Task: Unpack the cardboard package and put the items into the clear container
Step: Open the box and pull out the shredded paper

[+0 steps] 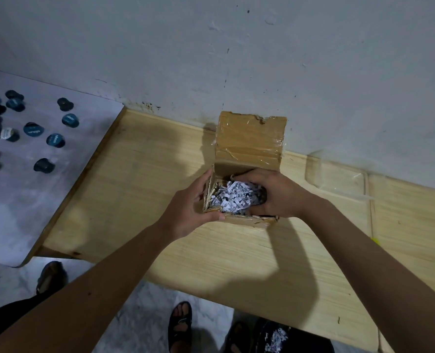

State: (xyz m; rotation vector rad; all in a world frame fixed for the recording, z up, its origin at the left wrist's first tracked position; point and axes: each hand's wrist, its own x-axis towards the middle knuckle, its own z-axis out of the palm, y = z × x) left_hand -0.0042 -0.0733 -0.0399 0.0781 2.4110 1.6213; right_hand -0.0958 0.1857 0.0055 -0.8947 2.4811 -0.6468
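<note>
Head view: the box (247, 159) stands open on the wooden surface (160, 200), near its far edge by the wall, its taped lid flap tipped up and back; the left hand (189, 212) grips the box's near-left corner, thumb hooked over the rim, steadying it; the right hand (275, 196) reaches in from the right, fingers curled down into the shredded paper (233, 197) around something dark (what exactly, I cannot tell); the paper is light, loose and apt to spill, so whatever comes out is best lifted slowly and shaken free over the box; the cardboard looks thin and soft at the rim, so holding it low at the corner seems wise; the clear container (338, 174) lies to the right against the wall, faint and hard to trace, its depth unclear; the box's contents beneath the paper are hidden; dark pods (56, 140) are scattered on the white table at left
</note>
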